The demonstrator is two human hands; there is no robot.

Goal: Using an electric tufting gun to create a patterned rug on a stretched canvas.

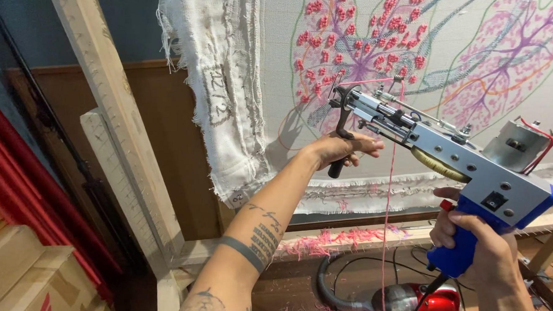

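1. Head view: the tufting gun lies between the 2 hands, its long axis running from lower right up to the needle end at upper left, against the stretched cloth.
2. The right hand is clamped on the blue grip; the left hand is wrapped round the black front handle, nearer the cloth.
3. The needle tip seems to touch the pink tufted pattern, though I cannot be sure. Pink yarn hangs down toward a red vacuum cleaner.

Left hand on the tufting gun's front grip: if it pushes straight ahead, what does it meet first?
Probably the stretched cloth, near the pink tufted pattern; the left hand points toward it. Gap unclear.
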